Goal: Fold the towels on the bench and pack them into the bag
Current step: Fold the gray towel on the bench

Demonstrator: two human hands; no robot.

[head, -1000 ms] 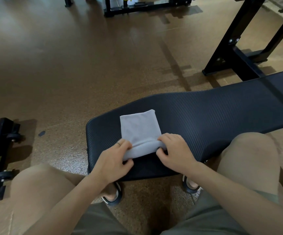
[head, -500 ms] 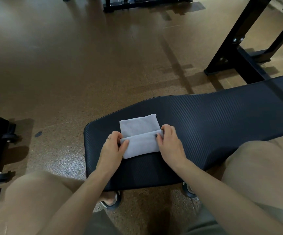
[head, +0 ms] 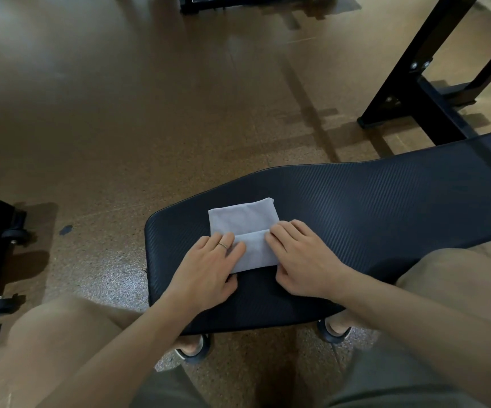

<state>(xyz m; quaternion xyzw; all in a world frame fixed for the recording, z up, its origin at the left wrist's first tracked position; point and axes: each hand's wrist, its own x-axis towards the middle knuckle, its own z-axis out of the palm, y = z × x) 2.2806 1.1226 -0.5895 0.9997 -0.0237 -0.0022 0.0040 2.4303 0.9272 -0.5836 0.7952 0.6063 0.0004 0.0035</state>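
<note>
Fold laid over and pressed flat; towel not yet packed.

I note that the grey towel (head: 242,231) lies at the near end of the black bench (head: 371,207), and its near flap, which was pinched up in a roll a second ago, now lies folded toward twelve o'clock over the lower part. The left hand (head: 209,269) presses the towel's nine o'clock edge with fingers straight and spread; the right hand (head: 300,260) presses the three o'clock edge likewise, pinching nothing. Both hands have gone from gripping to flattening. In my judgement this fold is set, with perhaps one more to come. No bag is in view.
</note>
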